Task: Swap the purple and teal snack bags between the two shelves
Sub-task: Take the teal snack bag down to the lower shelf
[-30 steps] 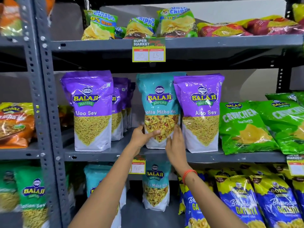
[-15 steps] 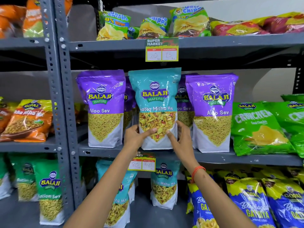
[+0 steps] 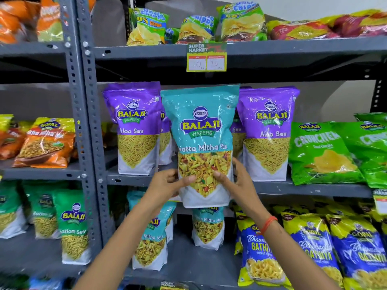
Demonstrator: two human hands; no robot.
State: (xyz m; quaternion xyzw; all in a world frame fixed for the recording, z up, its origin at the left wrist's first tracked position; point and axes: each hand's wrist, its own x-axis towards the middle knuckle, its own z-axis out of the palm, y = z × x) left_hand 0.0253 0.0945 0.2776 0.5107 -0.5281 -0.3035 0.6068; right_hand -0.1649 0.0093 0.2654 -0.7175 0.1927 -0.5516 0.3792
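Change since a second ago: the teal bag (image 3: 204, 143) was standing on the middle shelf (image 3: 144, 180) between the purple bags; now it's off the shelf and out toward me, bottom edge hanging below the shelf lip. So it's lifted clear, not just gripped.

Left to right:

- Purple bag on the left (image 3: 136, 130): upright on the middle shelf, same spot as before, more purple bags stacked behind it.
- Left hand (image 3: 167, 185): fingers wrapped behind the teal bag's lower left edge, thumb pressed on the front over the clear window. Pinching the bag, not spread.
- Teal bag: upright, held in the air between both hands, in front of the gap it left. It covers part of the purple bags behind it.
- Right hand (image 3: 236, 178): mirror grip on the lower right edge, thumb on the front, fingers behind. Orange band on that wrist.
- Purple bag on the right (image 3: 270, 132): upright on the shelf, unmoved, just beside the held bag.
- Lower shelf (image 3: 188, 258): two teal bags standing there already, one directly under the held bag (image 3: 207, 227), one further left (image 3: 150, 239).

My read: this is the pull-out half of one swap. The teal bag belongs down with the other teal ones, so next is lowering it to the lower shelf. Open floor shows between and in front of the two teal bags below, so room looks fine. The bag is soft and held only at its base, so the top may flop forward on the way down. At least the two front purple bags remain on the middle shelf, so the purple half looks not yet done.
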